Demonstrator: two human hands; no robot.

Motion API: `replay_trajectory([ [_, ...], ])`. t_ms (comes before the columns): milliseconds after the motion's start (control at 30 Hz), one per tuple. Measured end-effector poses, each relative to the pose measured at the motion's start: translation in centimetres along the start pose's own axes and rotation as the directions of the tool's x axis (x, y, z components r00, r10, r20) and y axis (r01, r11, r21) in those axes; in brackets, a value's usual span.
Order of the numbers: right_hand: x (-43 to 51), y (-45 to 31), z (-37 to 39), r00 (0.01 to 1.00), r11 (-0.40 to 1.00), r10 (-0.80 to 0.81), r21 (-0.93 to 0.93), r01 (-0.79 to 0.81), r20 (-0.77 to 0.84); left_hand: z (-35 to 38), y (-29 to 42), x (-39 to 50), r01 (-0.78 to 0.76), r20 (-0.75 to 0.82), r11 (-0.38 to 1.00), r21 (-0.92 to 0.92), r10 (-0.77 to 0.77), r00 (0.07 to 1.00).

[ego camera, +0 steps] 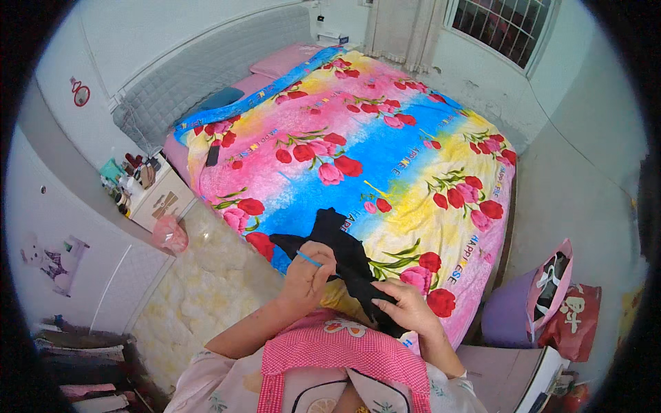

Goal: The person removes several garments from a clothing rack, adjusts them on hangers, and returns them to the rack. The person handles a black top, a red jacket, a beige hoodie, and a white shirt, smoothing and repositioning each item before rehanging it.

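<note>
A black cloth garment (343,248) is spread between my two hands, its upper part lying on the flowered bedspread (310,201). My left hand (310,268) is closed on the garment's left side, with a thin light-blue strip (310,258) across its fingers. What the strip belongs to cannot be told. On the other side, my right hand (408,307) pinches a bunched part of the same cloth between thumb and fingers. Some of the black cloth hangs below the right hand, near my pink checked apron (346,346). Folds hide the garment's full shape.
A dark phone-like object (212,155) lies on the bed's left side. Left of the bed stands a nightstand (170,193) crowded with bottles, a pink plastic bag (170,235) beside it. To the right are a purple laundry basket (508,310) and a red bag (576,322).
</note>
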State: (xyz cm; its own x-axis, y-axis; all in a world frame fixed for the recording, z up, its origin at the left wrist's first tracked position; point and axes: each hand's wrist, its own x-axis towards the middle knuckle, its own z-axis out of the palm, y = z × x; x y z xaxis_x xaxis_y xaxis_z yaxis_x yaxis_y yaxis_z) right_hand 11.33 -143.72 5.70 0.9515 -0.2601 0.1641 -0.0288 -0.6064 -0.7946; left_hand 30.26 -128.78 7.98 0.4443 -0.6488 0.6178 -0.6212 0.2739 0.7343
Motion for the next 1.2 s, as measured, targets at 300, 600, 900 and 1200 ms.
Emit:
replay_trajectory([
  [300,4.7,-1.9,2.4,0.968,0.993,-0.110,-0.006,0.114,0.226,-3.8,-1.5,-1.0,0.321,0.013,0.934,-0.156,-0.323,0.946],
  [600,7.0,-0.7,4.2,0.934,0.983,-0.177,0.097,0.154,0.310,-6.7,0.5,0.3,0.062,0.193,0.978,0.197,-0.101,0.976],
  [900,9.1,0.0,4.9,0.829,0.988,-0.157,0.072,0.140,0.537,-6.8,0.4,-0.3,0.044,0.142,0.998,0.050,-0.050,0.989],
  [1200,8.9,-1.0,1.9,0.688,0.976,0.004,0.146,-0.159,0.725,-5.5,1.6,0.7,-0.038,0.248,0.978,0.205,-0.014,0.969],
])
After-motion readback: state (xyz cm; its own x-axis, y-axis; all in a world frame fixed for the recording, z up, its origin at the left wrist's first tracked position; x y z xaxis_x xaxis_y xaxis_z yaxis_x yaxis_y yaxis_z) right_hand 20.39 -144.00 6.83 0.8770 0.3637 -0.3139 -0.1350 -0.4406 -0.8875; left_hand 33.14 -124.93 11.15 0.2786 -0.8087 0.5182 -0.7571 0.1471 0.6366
